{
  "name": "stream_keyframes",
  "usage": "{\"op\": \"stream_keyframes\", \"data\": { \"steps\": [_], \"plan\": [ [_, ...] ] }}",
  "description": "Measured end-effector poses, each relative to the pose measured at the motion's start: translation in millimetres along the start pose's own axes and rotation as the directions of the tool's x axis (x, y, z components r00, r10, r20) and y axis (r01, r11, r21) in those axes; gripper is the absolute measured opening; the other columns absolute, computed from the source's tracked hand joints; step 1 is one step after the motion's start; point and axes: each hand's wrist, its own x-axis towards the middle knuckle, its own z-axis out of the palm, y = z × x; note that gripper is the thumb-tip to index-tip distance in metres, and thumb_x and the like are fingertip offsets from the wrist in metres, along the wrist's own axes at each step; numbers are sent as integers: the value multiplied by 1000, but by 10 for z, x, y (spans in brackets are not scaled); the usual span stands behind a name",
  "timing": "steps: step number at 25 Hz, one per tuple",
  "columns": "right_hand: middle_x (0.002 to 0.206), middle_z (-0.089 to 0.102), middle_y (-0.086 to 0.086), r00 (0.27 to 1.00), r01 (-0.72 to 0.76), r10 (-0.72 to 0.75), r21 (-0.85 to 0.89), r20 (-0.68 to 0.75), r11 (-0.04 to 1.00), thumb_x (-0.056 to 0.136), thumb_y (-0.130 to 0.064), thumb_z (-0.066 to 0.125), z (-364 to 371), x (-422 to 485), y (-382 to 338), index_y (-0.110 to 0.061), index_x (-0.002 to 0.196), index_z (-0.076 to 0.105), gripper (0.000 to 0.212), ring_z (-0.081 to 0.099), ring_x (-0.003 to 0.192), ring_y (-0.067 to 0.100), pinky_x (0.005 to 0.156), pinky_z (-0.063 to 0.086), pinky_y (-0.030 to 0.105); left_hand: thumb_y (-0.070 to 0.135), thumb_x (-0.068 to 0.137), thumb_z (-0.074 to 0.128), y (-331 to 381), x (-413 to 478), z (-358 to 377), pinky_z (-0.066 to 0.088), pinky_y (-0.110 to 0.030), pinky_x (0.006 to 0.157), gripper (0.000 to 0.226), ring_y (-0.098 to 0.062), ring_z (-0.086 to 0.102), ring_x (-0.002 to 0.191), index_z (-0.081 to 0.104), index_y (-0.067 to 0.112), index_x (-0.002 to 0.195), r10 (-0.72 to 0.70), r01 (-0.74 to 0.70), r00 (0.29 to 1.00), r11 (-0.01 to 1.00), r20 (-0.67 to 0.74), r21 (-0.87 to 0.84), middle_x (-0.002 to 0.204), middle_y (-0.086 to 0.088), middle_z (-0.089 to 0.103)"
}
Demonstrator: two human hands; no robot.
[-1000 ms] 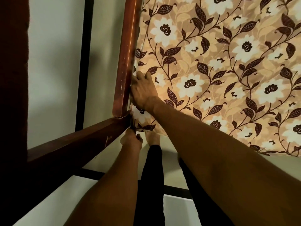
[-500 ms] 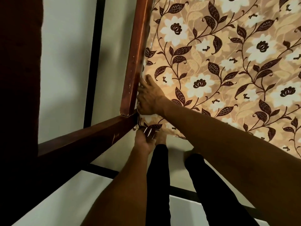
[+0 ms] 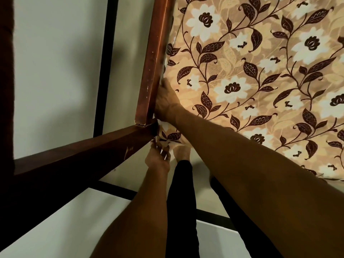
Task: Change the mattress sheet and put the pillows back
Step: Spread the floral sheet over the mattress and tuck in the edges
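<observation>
The floral sheet (image 3: 260, 81) covers the mattress right up to the wooden bed frame (image 3: 152, 71), with almost no gap at the corner. The right hand (image 3: 166, 103) is wedged between frame and mattress, fingers hidden, so its grip can't be told. The left hand (image 3: 158, 161) pinches the sheet's hanging corner above the pale tiled floor (image 3: 55, 71).

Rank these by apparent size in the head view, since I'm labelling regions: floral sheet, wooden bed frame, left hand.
1. floral sheet
2. wooden bed frame
3. left hand, clearly smallest.
</observation>
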Motion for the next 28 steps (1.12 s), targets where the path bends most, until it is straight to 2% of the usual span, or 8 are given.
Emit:
{"op": "stream_keyframes", "data": {
  "steps": [3,9,12,14,16,20,24,28],
  "plan": [
    [160,43,0,997,81,-77,-173,29,982,106,-49,40,40,88,6,-38,157,36,53,29,152,28,124,13,55,31,103,64,-7,49,49,55,-31,69,19,-18,72,86,71,13,101,16,-16,1000,999,-14,-38,106,-4,76],
    [172,21,10,981,193,-195,-96,-10,977,105,-58,32,-31,-275,41,-25,165,18,70,2,161,35,125,-8,63,19,101,50,-204,-206,171,57,-38,79,27,-31,73,102,72,5,105,223,-246,963,956,-150,-157,110,-15,76],
    [171,23,16,982,187,-183,144,-39,972,107,-54,21,82,-591,144,-15,163,29,68,6,161,35,129,2,54,26,105,44,-232,-631,346,55,-41,92,34,-27,71,105,73,10,111,247,-233,968,949,44,-214,107,-9,76],
    [166,34,15,976,216,-209,180,-55,960,108,-49,24,114,-700,210,-13,158,40,64,16,159,34,130,9,51,31,110,38,-176,-787,472,57,-32,89,37,-24,68,103,69,12,113,145,-70,960,953,241,-294,107,-9,71],
    [154,51,12,968,250,-245,155,-51,956,107,-47,31,101,-657,252,-15,147,56,57,33,151,33,128,15,50,33,110,36,-117,-727,527,50,-32,104,39,-26,60,117,64,11,125,118,-2,919,955,376,-296,118,-12,64],
    [122,67,9,943,325,-315,100,-107,940,106,-44,36,26,-510,331,-15,120,71,48,54,124,31,117,30,49,43,107,33,-56,-344,419,56,-38,86,46,-28,68,107,69,17,120,136,-103,897,990,420,-100,111,-9,74],
    [99,68,3,927,326,-290,128,-238,937,104,-44,40,17,-496,327,-18,93,73,44,56,106,27,102,35,45,49,107,29,-59,-46,373,57,-40,90,53,-31,69,109,66,18,129,160,-106,809,986,566,-127,118,-11,74],
    [126,68,8,920,342,-283,205,-269,917,105,-46,35,205,-534,364,-21,122,71,47,53,130,31,118,28,50,49,105,33,-93,-19,501,55,-40,94,57,-28,73,103,82,19,110,179,-12,813,957,554,-291,119,-9,74]
  ]
}}
